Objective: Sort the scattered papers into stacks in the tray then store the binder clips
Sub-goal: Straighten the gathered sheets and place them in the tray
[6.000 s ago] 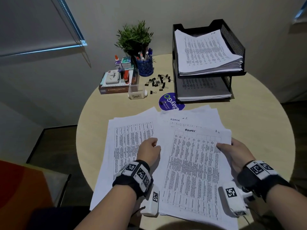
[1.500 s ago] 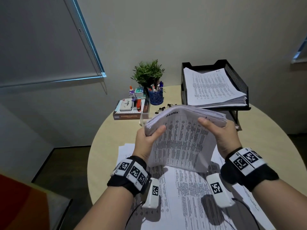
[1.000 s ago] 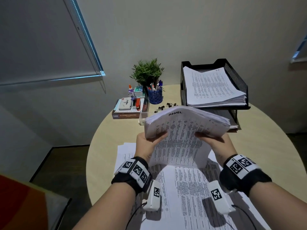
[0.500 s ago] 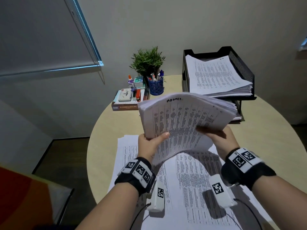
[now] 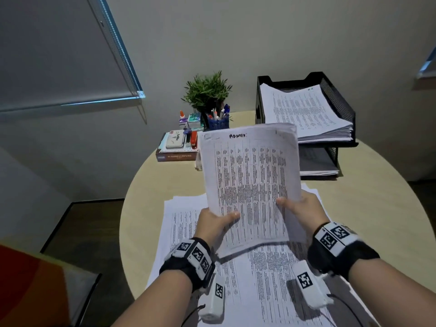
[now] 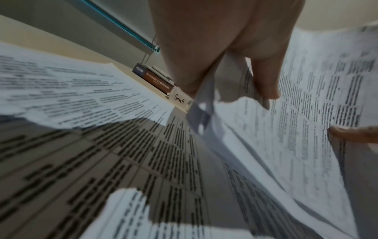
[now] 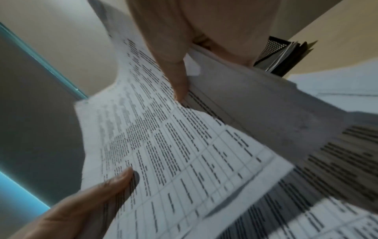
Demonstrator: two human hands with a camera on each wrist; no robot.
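Note:
Both hands hold a thick sheaf of printed papers (image 5: 250,180) upright above the table, its top sheet marked "ADMIN". My left hand (image 5: 215,221) grips its lower left edge, thumb on the front. My right hand (image 5: 298,208) grips the lower right edge. The same sheaf (image 6: 306,100) (image 7: 167,145) fills both wrist views, pinched between thumb and fingers. More printed sheets (image 5: 271,279) lie spread on the round table under my arms. The black two-tier mesh tray (image 5: 339,107) stands at the back right with a paper stack in each tier. The binder clips are hidden behind the sheaf.
At the back left sit a book (image 5: 175,157) with small items on it, a blue pen cup (image 5: 218,122), a potted plant (image 5: 207,90) and a small box labelled "Small" (image 6: 181,101). Bare tabletop (image 5: 377,208) lies to the right of the sheets.
The sheaf, gathered off the table and held bent flat, has been tipped upright to face me. Both hands have slid down to its lower corners.

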